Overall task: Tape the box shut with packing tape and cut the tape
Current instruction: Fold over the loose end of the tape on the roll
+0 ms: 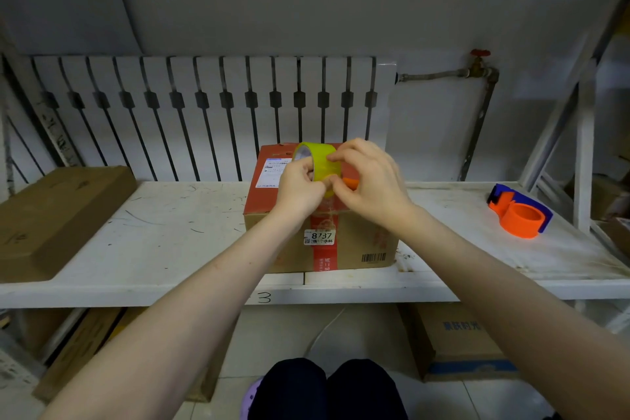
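A brown cardboard box (354, 242) with a red top and red strip down its front stands on the white shelf (163, 235). Just above its top I hold a yellow-green roll of packing tape (318, 160). My left hand (298, 186) grips the roll from the left. My right hand (366, 177) pinches the roll's outer face with thumb and fingers. A small orange piece (351, 182) shows between my hands; I cannot tell what it is. An orange and blue tape cutter (520, 213) lies on the shelf far to the right.
A flat brown carton (51, 218) lies at the shelf's left end. A white radiator (211, 112) and a pipe with a red valve (479, 68) stand behind. A shelf upright (584, 147) rises at right. More cartons (456, 341) sit on the floor below.
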`<action>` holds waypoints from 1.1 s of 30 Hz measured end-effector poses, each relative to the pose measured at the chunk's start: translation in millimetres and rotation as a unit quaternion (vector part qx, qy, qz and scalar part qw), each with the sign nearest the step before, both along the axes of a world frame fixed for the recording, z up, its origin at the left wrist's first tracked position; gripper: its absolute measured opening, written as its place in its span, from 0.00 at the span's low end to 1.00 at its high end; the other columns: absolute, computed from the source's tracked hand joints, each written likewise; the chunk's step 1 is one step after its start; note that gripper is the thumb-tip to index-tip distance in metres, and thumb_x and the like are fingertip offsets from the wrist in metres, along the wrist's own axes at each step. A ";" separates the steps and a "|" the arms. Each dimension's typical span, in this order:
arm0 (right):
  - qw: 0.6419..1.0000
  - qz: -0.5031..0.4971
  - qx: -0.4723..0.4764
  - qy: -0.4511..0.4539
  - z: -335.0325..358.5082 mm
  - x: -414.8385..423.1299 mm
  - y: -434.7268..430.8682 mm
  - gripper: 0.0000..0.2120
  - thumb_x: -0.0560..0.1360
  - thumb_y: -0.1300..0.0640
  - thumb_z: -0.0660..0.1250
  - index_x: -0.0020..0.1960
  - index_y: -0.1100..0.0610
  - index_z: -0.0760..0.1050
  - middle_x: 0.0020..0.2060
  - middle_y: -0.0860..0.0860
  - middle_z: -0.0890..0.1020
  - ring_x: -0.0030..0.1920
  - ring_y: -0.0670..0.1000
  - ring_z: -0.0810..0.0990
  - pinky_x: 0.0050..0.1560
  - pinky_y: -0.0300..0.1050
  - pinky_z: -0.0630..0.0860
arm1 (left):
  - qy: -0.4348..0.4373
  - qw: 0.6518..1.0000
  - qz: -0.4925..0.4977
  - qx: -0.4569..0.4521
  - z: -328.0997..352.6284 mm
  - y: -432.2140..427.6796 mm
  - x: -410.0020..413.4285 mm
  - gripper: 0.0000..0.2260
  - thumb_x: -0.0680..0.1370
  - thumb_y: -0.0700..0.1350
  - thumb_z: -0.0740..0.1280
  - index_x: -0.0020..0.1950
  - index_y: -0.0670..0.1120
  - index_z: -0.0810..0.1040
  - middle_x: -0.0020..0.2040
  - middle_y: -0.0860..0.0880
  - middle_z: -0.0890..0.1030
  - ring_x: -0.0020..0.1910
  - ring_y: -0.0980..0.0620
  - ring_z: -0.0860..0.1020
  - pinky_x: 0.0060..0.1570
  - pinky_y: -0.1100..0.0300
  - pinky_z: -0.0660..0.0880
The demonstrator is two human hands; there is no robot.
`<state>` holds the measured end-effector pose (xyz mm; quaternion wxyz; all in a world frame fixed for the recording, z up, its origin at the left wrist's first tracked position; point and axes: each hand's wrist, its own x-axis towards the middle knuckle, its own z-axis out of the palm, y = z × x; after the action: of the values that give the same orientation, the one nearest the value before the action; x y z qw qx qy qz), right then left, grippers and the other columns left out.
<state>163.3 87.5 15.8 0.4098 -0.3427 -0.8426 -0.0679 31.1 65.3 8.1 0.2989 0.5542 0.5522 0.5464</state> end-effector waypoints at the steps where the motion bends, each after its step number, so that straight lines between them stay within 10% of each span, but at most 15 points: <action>1: 1.000 -0.003 0.005 -0.012 -0.7 -0.3 1.1 0.15 0.72 0.54 0.64 0.57 0.57 0.78 0.51 0.52 0.79 0.50 0.53 0.77 0.47 0.46 0.75 | -0.002 1.000 -0.009 -0.004 1.7 -1.6 0.4 0.08 0.75 0.36 0.67 0.53 0.42 0.80 0.49 0.40 0.84 0.46 0.46 0.81 0.47 0.56 0.78; 4: 0.998 0.006 0.021 -0.051 -2.3 -0.4 2.3 0.18 0.74 0.53 0.58 0.60 0.57 0.77 0.52 0.53 0.79 0.51 0.53 0.77 0.49 0.46 0.73 | 0.002 1.000 -0.019 -0.010 4.7 -3.6 0.4 0.08 0.75 0.34 0.65 0.52 0.37 0.79 0.44 0.42 0.81 0.39 0.55 0.77 0.34 0.72 0.73; 12: 0.984 -0.014 0.052 -0.168 -5.9 11.5 7.1 0.22 0.75 0.60 0.60 0.69 0.55 0.69 0.58 0.55 0.76 0.56 0.56 0.74 0.52 0.50 0.72 | -0.019 0.998 -0.053 -0.036 8.4 -2.4 -4.7 0.05 0.74 0.36 0.68 0.47 0.45 0.80 0.39 0.50 0.81 0.38 0.57 0.79 0.33 0.73 0.75; 18: 0.997 -0.027 0.004 -0.077 -15.4 24.1 8.2 0.20 0.73 0.60 0.60 0.64 0.55 0.74 0.57 0.53 0.77 0.55 0.55 0.76 0.52 0.51 0.74 | -0.013 0.991 -0.087 -0.096 12.4 0.6 0.4 0.08 0.74 0.39 0.70 0.53 0.42 0.80 0.45 0.45 0.83 0.38 0.54 0.81 0.42 0.60 0.78; 23: 0.962 -0.042 -0.205 0.176 -27.3 34.9 3.4 0.14 0.71 0.66 0.60 0.54 0.54 0.73 0.49 0.50 0.78 0.47 0.50 0.77 0.50 0.53 0.78 | -0.137 0.978 -0.110 -0.113 7.5 2.6 15.3 0.04 0.75 0.39 0.67 0.49 0.42 0.78 0.42 0.42 0.84 0.33 0.47 0.83 0.38 0.56 0.80; 33: 0.948 0.033 -0.222 0.223 -47.3 59.9 -3.8 0.09 0.72 0.49 0.67 0.47 0.54 0.77 0.38 0.54 0.78 0.36 0.54 0.75 0.39 0.58 0.77 | -0.198 0.977 -0.047 -0.061 5.2 19.7 69.9 0.08 0.74 0.49 0.67 0.48 0.47 0.81 0.49 0.44 0.82 0.50 0.47 0.81 0.54 0.51 0.75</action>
<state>223.2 83.7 -31.5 0.5029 -0.4035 -0.7341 0.2132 101.0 85.0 13.3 0.4609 0.4410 0.4880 0.5958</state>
